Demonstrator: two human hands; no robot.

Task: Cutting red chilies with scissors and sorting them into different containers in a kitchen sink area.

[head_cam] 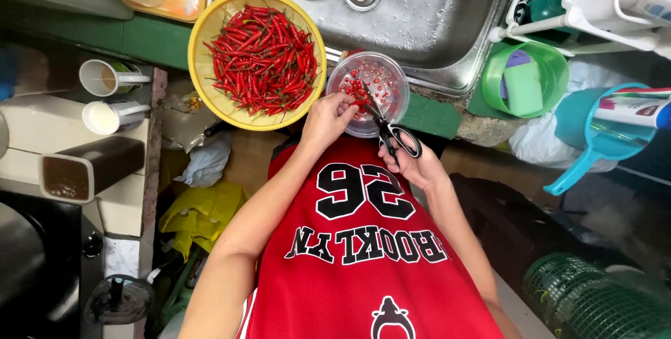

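Head view, looking straight down. Left hand (328, 117) pinches a single red chili (358, 101) between closed fingertips, holding it over the clear bowl (391, 98) so cut pieces drop inside. Right hand (414, 164) has fingers through the loops of black-handled scissors (386, 126), gripping them; blades point at the chili's end, slightly parted as far as can be told. Bowl sits on the sink's (447, 24) front rim, already holding small red pieces. Yellow basin (210, 31) of whole red chilies rests just beside the bowl, at the sink's front left corner, within easy reach of the left hand. Green tub (552, 66) with a sponge sits past the sink's right edge.
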